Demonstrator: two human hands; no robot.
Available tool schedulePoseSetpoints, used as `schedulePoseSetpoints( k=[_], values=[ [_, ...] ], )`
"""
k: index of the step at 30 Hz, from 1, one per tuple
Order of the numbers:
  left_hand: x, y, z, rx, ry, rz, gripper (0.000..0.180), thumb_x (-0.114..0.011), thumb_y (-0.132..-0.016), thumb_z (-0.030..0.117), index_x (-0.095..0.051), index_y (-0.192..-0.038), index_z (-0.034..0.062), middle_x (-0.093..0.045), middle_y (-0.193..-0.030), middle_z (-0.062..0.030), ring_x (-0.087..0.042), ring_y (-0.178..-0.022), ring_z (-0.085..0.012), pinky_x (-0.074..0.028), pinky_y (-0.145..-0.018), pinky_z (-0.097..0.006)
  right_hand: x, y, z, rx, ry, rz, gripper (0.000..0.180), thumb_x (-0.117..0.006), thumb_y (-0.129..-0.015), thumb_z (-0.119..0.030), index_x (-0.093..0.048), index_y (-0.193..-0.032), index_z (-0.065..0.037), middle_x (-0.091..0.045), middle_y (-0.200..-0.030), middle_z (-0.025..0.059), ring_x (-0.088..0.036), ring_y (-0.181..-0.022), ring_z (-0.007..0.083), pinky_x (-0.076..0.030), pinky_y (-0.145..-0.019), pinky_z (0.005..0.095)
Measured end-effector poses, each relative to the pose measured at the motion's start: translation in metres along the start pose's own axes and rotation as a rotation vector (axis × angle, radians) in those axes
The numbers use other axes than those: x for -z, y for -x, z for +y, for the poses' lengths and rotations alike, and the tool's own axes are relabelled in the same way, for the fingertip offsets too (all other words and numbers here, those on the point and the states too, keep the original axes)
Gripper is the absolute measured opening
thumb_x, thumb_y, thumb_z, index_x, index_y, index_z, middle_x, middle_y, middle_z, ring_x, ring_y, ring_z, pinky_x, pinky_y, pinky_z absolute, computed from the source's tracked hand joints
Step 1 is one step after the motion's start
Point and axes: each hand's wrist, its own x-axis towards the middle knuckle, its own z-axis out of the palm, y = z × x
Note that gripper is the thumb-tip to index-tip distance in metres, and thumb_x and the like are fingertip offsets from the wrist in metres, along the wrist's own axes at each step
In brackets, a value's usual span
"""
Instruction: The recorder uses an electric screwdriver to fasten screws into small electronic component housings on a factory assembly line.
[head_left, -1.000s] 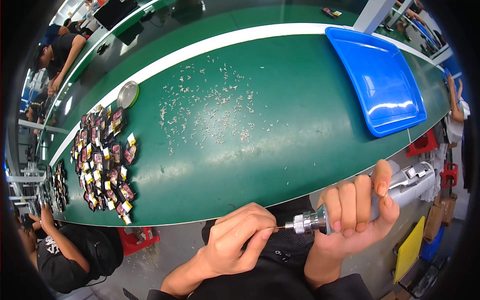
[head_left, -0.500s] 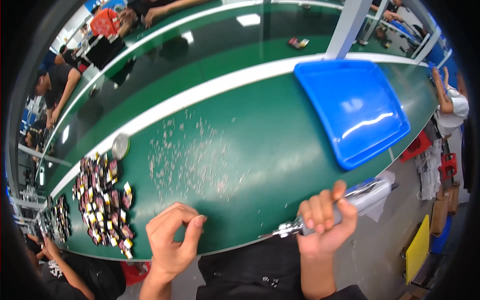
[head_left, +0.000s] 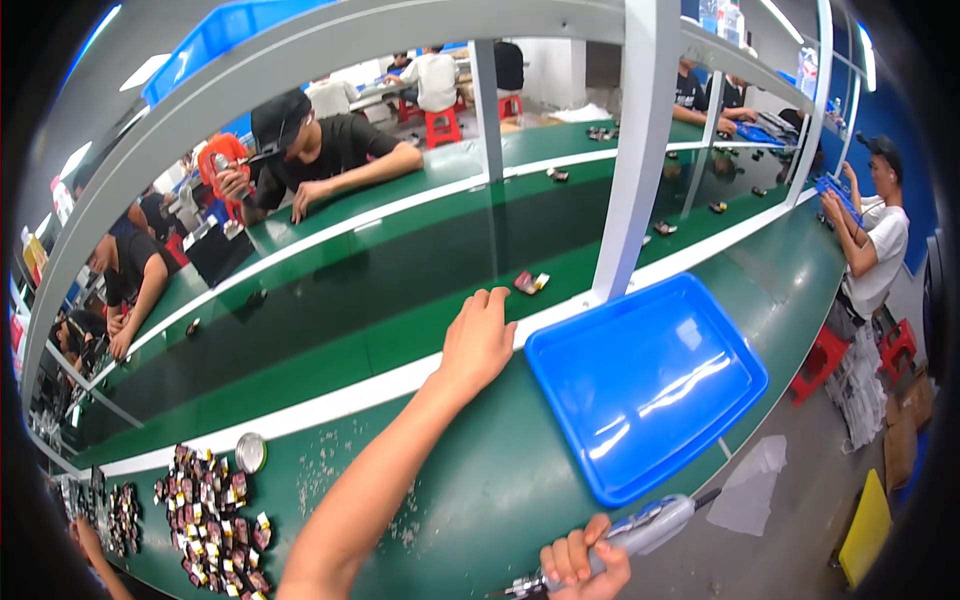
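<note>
My left hand (head_left: 480, 340) reaches over the white rail to the dark green conveyor belt, its fingers stretched out. Just beyond the fingertips, apart from them, a small black and dark-red part (head_left: 530, 283) with a yellow-white end lies on the belt. Low in the view, my right hand (head_left: 585, 562) is wrapped round a grey-white electric screwdriver (head_left: 652, 524), whose silver tip points left. Tiny clear or silvery pieces (head_left: 405, 525) are strewn on the green bench, partly behind my left forearm.
A blue tray (head_left: 650, 385) sits on the bench at the right. A heap of similar parts (head_left: 205, 510) and a round tin (head_left: 251, 452) are at the left. A white post (head_left: 632, 160) rises behind the tray. Other people work across the belt and at the far right.
My left hand has moved from the near bench edge out over the belt, its curled fingers now extended. The view has tilted up. The screwdriver stays in my right hand.
</note>
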Motion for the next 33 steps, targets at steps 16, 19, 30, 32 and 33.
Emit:
schedulePoseSetpoints(
  k=[16, 19, 30, 32, 33],
  values=[
    [-0.017, -0.026, -0.024, -0.232, -0.016, -0.057, 0.043, -0.062, -0.082, 0.001, -0.051, -0.124, -0.0020, -0.057, -0.112, -0.0195, -0.052, -0.103, -0.0352, -0.044, -0.092, -0.041, 0.006, -0.002, -0.008, -0.101, -0.032, -0.076, 0.013, -0.055, -0.089, -0.018, -0.051, -0.093, -0.006, -0.036, -0.055, 0.0020, -0.034, -0.048, 0.0141, -0.036, -0.048, 0.0290],
    [0.038, 0.041, -0.011, -0.393, -0.044, -0.157, 0.049, -0.058, -0.080, -0.008, -0.050, -0.128, -0.0010, -0.055, -0.115, -0.0196, -0.052, -0.105, -0.0352, -0.045, -0.091, -0.042, 0.007, -0.004, -0.010, -0.103, -0.040, -0.088, 0.012, -0.054, -0.089, -0.017, -0.049, -0.092, -0.006, -0.036, -0.055, 0.0020, -0.034, -0.048, 0.0139, -0.036, -0.049, 0.0289],
    [0.153, 0.305, 0.047, -0.185, -0.065, -0.322, 0.054, -0.062, -0.064, -0.007, -0.056, -0.118, -0.0099, -0.055, -0.123, -0.0254, -0.057, -0.102, -0.0384, -0.054, -0.083, -0.041, 0.012, -0.002, -0.005, -0.034, 0.010, -0.095, 0.007, -0.044, -0.090, -0.013, -0.043, -0.089, -0.007, -0.036, -0.049, 0.0003, -0.037, -0.042, 0.0110, -0.037, -0.047, 0.0274],
    [0.146, 0.322, 0.047, -0.207, -0.109, -0.302, 0.052, -0.062, -0.063, -0.011, -0.056, -0.115, -0.0121, -0.056, -0.121, -0.0267, -0.058, -0.099, -0.0390, -0.055, -0.080, -0.041, 0.008, 0.004, 0.002, -0.044, 0.017, -0.074, 0.007, -0.045, -0.089, -0.013, -0.043, -0.089, -0.007, -0.036, -0.049, 0.0003, -0.038, -0.042, 0.0110, -0.037, -0.047, 0.0272],
    [0.144, 0.324, 0.047, -0.198, -0.099, -0.302, 0.052, -0.062, -0.063, -0.011, -0.056, -0.115, -0.0121, -0.056, -0.121, -0.0267, -0.058, -0.099, -0.0390, -0.055, -0.080, -0.041, 0.007, 0.008, 0.005, -0.039, 0.015, -0.063, 0.006, -0.045, -0.089, -0.013, -0.043, -0.089, -0.007, -0.036, -0.049, 0.0002, -0.038, -0.042, 0.0111, -0.037, -0.047, 0.0269]
  ],
)
